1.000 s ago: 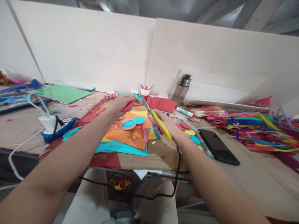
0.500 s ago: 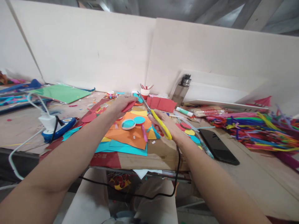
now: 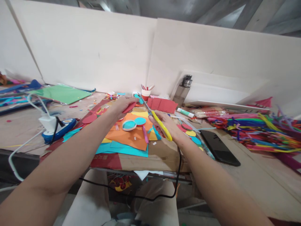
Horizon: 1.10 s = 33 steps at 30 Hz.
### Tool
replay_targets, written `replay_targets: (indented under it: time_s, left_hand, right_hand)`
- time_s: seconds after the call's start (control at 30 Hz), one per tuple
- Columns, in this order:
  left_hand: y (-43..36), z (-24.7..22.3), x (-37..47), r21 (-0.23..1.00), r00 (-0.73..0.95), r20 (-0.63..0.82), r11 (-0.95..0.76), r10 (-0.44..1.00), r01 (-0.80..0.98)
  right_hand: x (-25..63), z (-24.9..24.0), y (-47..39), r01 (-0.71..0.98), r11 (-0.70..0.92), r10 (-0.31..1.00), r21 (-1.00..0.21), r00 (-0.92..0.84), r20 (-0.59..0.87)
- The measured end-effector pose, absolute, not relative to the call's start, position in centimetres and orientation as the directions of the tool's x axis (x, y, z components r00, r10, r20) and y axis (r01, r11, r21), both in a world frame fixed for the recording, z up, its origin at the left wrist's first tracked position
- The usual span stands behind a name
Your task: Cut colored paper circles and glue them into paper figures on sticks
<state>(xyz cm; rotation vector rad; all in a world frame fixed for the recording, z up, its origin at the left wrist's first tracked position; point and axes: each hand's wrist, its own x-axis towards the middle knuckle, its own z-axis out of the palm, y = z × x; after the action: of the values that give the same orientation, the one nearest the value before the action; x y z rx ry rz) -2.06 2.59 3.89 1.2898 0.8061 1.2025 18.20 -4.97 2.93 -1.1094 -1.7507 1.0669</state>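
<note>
The left hand (image 3: 127,104) had its grip closed on folded red paper (image 3: 129,107) and a small turquoise paper piece (image 3: 138,99), above the littered worktop (image 3: 162,156). The right hand's (image 3: 162,121) grip was curled round the yellow-handled metal scissors (image 3: 162,125), their blades at the turquoise piece. Orange paper sheets (image 3: 128,138) lay below, between the forearms.

Scissor tips (image 3: 139,96) indistinct, pipe cleaners (image 3: 270,130) cropped

Scissors (image 3: 162,126): glossy yellow plastic handles, smooth grey metal blades. Orange sheet (image 3: 129,133): matt paper. Phone (image 3: 220,147) near the counter's (image 3: 256,175) right side: smooth, glossy black. Cardboard (image 3: 152,159) along the front edge: matt brown.
</note>
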Motion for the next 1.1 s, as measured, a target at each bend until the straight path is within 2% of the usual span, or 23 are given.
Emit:
replay_targets:
  time_s: [0.33,0.5,0.7,0.87,1.1]
  left_hand:
    - [2.2,4.2,-2.0,0.969,0.256,0.161,-0.103,0.953,-0.224]
    - [2.3,3.8,-1.9,0.974,0.284,0.166,-0.113,0.944,-0.194]
    - [1.5,3.1,-0.8,0.984,0.387,0.178,-0.153,0.905,-0.094]
    - [0.6,2.4,0.3,0.984,0.443,0.175,-0.141,0.879,-0.108]
    - [0.3,2.3,0.9,0.984,0.429,0.176,-0.154,0.886,-0.086]
  right_hand:
    - [18.2,2.8,-5.0,0.285,0.293,0.930,-0.913,-0.306,0.203]
    - [17.8,2.5,-4.6,0.177,0.253,0.954,-0.951,-0.210,0.214]
    - [18.1,2.1,-3.4,0.022,0.309,0.950,-0.951,-0.045,0.307]
    - [18.4,2.0,-3.0,-0.039,0.322,0.945,-0.946,-0.045,0.323]
    - [18.0,2.0,-3.2,-0.052,0.276,0.959,-0.960,-0.044,0.279]
